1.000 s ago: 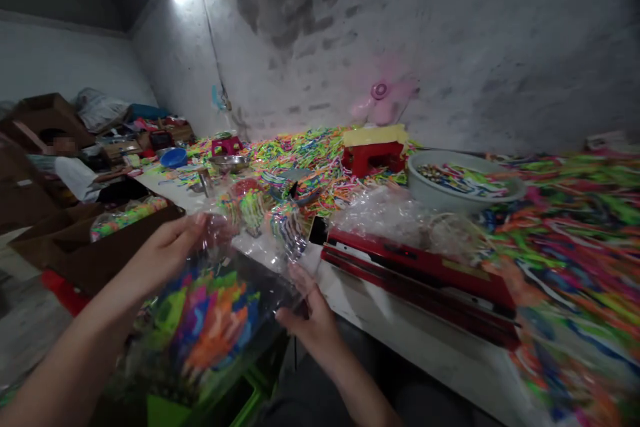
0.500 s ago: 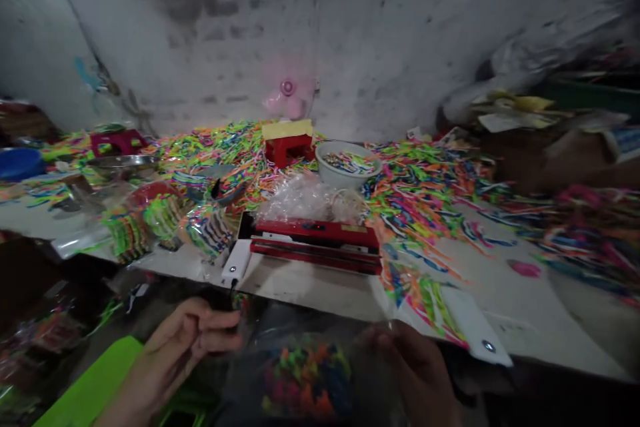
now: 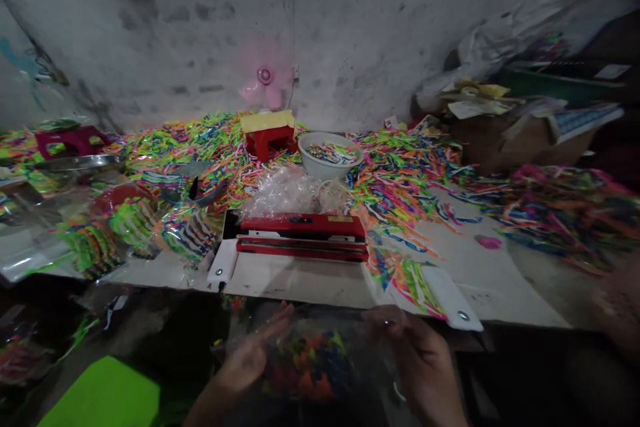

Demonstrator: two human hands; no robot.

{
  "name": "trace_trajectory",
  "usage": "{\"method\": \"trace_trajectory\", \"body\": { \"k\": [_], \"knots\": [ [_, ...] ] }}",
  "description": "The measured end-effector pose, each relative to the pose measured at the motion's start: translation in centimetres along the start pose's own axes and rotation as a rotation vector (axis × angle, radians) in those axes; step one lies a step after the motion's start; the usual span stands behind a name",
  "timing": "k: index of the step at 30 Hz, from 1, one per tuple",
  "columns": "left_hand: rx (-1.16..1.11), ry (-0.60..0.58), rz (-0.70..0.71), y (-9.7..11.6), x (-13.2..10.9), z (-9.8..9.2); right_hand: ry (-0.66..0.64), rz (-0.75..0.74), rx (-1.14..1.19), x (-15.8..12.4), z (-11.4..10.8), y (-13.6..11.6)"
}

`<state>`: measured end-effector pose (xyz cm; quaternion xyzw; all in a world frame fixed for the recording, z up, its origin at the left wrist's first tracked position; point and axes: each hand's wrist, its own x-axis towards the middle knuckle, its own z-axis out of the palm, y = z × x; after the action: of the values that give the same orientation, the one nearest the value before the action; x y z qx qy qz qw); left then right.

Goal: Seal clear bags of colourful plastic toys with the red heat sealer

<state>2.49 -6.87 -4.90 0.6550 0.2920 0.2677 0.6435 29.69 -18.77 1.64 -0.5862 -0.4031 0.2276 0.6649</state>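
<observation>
A clear plastic bag [image 3: 350, 347] with a bundle of bright coloured pieces [image 3: 310, 363] inside hangs in front of me, below the table's front edge. My right hand [image 3: 420, 353] pinches the bag's right side, thumb and fingers closed on the film. At the left side, my left hand [image 3: 250, 357] lies along the bag with its fingers stretched out. Dim light and blur hide the fingertips and the bag's lower part. Just beyond the hands, a red bar sealer [image 3: 303, 237] sits on the table.
Filled clear bags [image 3: 187, 233] stand left of the sealer. Crumpled plastic [image 3: 285, 193], a white bowl [image 3: 330, 167] and a red stool [image 3: 270, 140] are behind it. White phone-like slabs [image 3: 453, 297] lie near the edge. Colourful strings [image 3: 400, 180] cover much of the table.
My left hand has moved right onto the bag, and its curled fingers have straightened. My right hand keeps its hold. The view has turned slightly right.
</observation>
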Motion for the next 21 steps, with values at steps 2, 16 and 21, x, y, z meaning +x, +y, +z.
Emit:
{"method": "trace_trajectory", "body": {
  "k": [2,16,21],
  "knots": [
    [-0.003,0.204,-0.064,1.0,-0.1,0.7,0.035,0.001,-0.012,-0.2,0.0,0.2],
    [-0.483,0.421,-0.321,5.8,7.2,0.1,0.199,0.375,0.48,5.5,3.9,6.2],
    [-0.473,0.395,-0.303,1.6,14.2,-0.6,0.332,0.566,0.582,9.8,5.8,12.9]
  ]
}}
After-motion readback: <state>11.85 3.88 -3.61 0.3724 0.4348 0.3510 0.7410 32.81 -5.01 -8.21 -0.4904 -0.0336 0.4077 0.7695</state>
